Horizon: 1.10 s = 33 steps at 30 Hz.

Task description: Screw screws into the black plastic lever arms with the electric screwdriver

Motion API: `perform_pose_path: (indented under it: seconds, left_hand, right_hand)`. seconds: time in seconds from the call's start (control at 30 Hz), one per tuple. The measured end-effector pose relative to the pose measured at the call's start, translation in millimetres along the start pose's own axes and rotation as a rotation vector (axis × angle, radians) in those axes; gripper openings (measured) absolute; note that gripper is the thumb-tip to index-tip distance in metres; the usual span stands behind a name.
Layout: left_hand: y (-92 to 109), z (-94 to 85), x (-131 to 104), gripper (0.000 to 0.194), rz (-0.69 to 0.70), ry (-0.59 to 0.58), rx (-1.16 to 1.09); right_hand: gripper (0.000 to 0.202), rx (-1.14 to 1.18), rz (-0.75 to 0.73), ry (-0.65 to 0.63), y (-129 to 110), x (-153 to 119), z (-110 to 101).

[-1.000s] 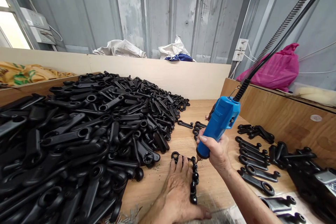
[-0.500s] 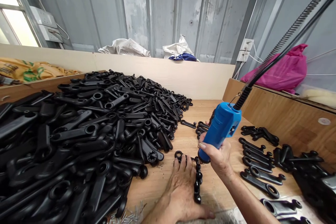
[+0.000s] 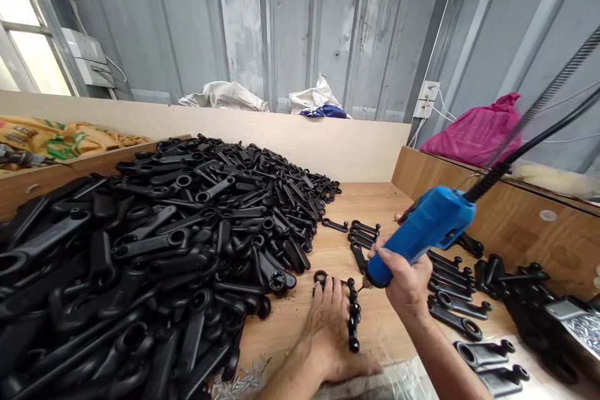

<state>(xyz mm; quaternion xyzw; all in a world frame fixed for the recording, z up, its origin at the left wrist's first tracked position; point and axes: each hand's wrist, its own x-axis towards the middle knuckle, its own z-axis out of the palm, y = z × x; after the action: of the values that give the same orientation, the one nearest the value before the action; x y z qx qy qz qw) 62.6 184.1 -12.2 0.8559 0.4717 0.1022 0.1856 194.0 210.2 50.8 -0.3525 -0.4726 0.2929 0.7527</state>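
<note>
My left hand lies flat with fingers stretched over a row of black plastic levers. Their round knobs line up along its right side, and the palm hides most of the arms. Wrapped around a blue electric screwdriver is my right hand. The tool is tilted, with its cable end up to the right and its bit pointing down-left, close beside the knobs. Whether the bit touches a knob I cannot tell.
A big heap of black levers fills the left. More levers lie in rows at the right, near a metal tray of screws. Loose screws lie at the front. A coil spring and cable run to the screwdriver.
The screwdriver has tipped from nearly upright to a flatter slant, its top swinging right, and its bit now shows beside the knobs. My left hand stays on the levers. The view has shifted slightly.
</note>
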Motion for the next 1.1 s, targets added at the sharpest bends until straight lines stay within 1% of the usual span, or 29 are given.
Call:
perform_pose_path:
  seconds: [0.07,0.13,0.27,0.37,0.53,0.7,1.1]
  left_hand:
    - [-2,2.9,1,0.124,-0.008,0.005,0.013]
    - [-5,7.1,3,0.125,-0.003,0.024,0.035]
    - [-11,17.1,6,0.126,0.029,0.056,0.076]
    - [-14,20.7,7,0.128,0.037,0.070,0.080]
    - [-14,19.7,7,0.129,0.041,0.065,0.102]
    - [-12,17.2,6,0.127,0.034,0.046,0.077]
    - [-7,9.8,3,0.125,0.023,0.046,0.051]
  right_hand:
    - [0.026,0.025,-0.002,0.006,-1,2,-5]
    - [0.025,0.032,0.022,-0.018,0,0,-9]
    - [0.023,0.047,0.076,-0.062,6,-5,-10]
    - [0.021,0.071,0.075,-0.084,8,-7,-10]
    - [0.020,0.070,0.082,-0.117,10,-8,-9]
    - [0.021,0.041,0.106,-0.141,12,-9,-8]
    - [0.025,0.021,0.122,-0.141,14,-8,-11]
